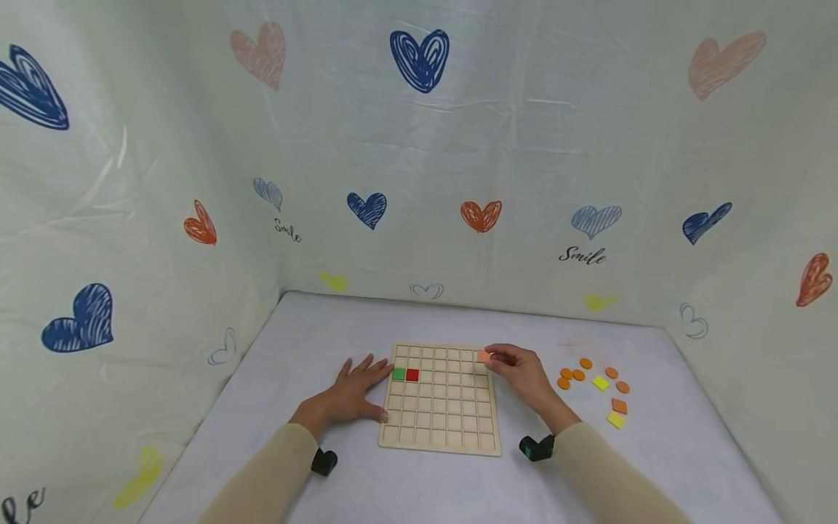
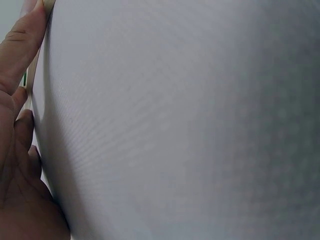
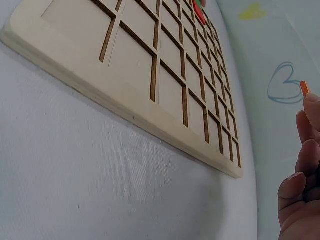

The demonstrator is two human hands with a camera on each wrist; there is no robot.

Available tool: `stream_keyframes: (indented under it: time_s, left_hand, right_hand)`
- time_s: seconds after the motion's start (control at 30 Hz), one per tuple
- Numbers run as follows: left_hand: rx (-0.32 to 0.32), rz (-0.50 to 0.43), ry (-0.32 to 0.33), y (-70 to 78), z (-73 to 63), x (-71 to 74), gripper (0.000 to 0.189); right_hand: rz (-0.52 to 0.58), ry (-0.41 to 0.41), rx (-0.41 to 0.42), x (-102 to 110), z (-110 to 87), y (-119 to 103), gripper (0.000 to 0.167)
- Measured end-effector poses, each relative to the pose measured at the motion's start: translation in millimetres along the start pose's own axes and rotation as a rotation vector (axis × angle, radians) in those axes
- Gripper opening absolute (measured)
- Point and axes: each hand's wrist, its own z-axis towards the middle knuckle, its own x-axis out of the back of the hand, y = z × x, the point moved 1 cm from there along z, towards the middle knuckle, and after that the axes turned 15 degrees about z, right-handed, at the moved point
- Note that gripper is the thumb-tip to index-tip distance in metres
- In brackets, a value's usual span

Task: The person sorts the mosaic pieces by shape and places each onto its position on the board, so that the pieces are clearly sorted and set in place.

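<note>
Backdrop: A pale hanging sheet [image 1: 327, 131] rose behind and at both sides, printed with blue, red, pink and yellow hearts [image 1: 419, 62] and the word "Smile" [image 1: 583, 255].
Table: A white-topped table [image 1: 340, 314] spread below it, up to the sheet's foot.
Sleeves: Two beige sleeves [image 1: 265, 477] reached in from the near side, one to either side of the middle.
Board: A light wooden board [image 1: 440, 418], cut into a grid of square cells, lay flat near the middle of the table, between the hands.
Left hand: The left hand [image 1: 348, 397] was laid on the table, fingers spread, forefinger and thumb touching the board's left edge.
Right hand: The right hand [image 1: 524, 372] pinched a tile at its fingertips, over the board's far right corner.
Wrist gear: A small black device [image 1: 537, 448] sat at each wrist.
Pinched piece: The orange tile [image 1: 483, 356] was held up off the board; the right wrist view showed it against the sheet.
Placed pieces: A green tile [image 1: 398, 374] sat in the leftmost column, with a red tile [image 1: 412, 375] in the cell just right of it.
Loose pieces: Right of the right hand lay scattered orange discs [image 1: 585, 363], two yellow squares [image 1: 615, 420] and another orange square [image 1: 619, 406].
</note>
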Motion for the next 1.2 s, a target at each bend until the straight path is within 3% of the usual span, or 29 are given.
stream_keyframes:
  time_s: [0.67,1.2]
  left_hand:
    - [0.007,0.002,0.009,-1.4,0.1,-4.3,0.107]
    - [0.005,-0.002,0.013,0.9,-1.1,-0.8,0.107]
  right_hand:
    - [-0.024,-0.015,0.001,-31.8,2.3,-1.2,0.023]
    - [-0.059,-0.086,0.023,-60.4,7.7,-3.8,0.022]
